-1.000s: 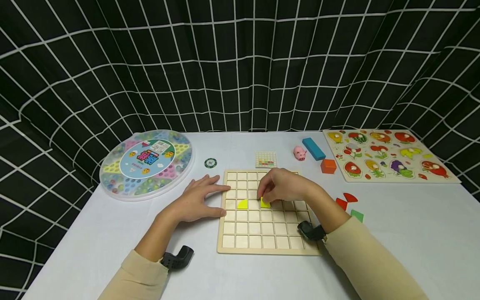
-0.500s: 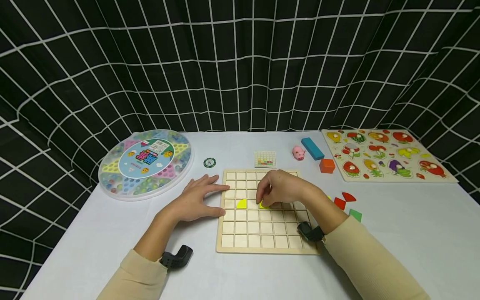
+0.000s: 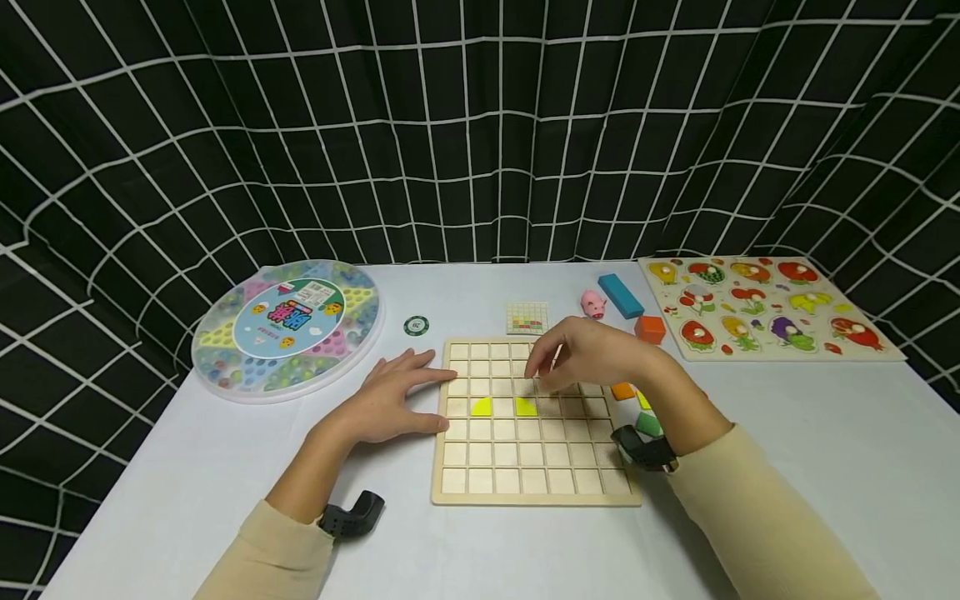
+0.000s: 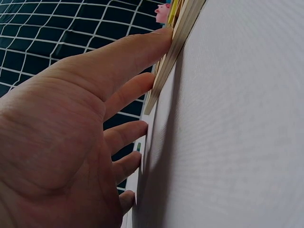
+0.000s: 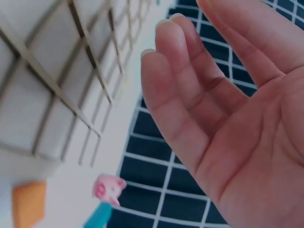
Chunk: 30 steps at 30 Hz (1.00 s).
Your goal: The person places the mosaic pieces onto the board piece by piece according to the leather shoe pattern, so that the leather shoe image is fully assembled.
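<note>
**Both hands empty at the grid board**

Your right hand (image 3: 592, 358) has a loose, empty grip above the wooden grid board (image 3: 534, 490); your left hand (image 3: 393, 400) lies flat against its left edge. On the bench (image 3: 787, 467), two yellow quarter-circle pieces (image 3: 525, 407) sit in the board's cells. The poker chip (image 3: 416, 325) bears print too small to read.

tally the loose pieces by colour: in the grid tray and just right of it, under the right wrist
Yellow in the wooden grid tray: 2, one yellow piece and a second yellow piece
Yellow right of the tray: 1, yellow sliver
Orange: 1, orange piece
Green: 1, green piece
Total: 5; the right hand may hide more.
</note>
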Motion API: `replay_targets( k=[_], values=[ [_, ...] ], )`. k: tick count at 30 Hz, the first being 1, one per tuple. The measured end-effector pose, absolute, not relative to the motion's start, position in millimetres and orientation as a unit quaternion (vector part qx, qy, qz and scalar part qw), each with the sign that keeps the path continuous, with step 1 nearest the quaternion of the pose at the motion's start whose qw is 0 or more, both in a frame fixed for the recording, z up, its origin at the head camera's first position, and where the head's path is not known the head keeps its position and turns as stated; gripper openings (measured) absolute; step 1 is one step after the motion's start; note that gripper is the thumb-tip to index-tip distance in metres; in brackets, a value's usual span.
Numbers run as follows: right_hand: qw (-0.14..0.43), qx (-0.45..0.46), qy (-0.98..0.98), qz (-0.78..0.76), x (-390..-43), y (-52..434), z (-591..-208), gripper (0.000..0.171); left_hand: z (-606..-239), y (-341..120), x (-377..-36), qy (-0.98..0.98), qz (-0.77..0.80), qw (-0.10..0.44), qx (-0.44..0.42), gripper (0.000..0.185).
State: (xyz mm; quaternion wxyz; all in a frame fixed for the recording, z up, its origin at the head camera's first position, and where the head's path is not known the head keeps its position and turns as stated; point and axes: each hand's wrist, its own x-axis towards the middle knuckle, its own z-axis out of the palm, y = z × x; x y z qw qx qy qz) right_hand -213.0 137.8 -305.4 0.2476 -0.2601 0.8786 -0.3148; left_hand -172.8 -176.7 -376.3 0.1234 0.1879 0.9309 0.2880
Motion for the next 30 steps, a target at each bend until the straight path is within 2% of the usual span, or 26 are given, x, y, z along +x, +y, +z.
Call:
replay_targets(
  k=[14, 24, 30],
  values=[
    [0.236, -0.223, 0.892, -0.315, -209, 182, -284, 0.017, -378, -177, -173, 0.931, 0.288, 0.123, 0.187, 0.068],
    [0.248, -0.194, 0.899, -0.303, -205, 208, -288, 0.019, -376, -178, -173, 0.931, 0.288, 0.123, 0.189, 0.068],
    [0.236, -0.197, 0.905, -0.293, -202, 221, -294, 0.02, -377, -178, -173, 0.931, 0.288, 0.123, 0.189, 0.068]
  ],
)
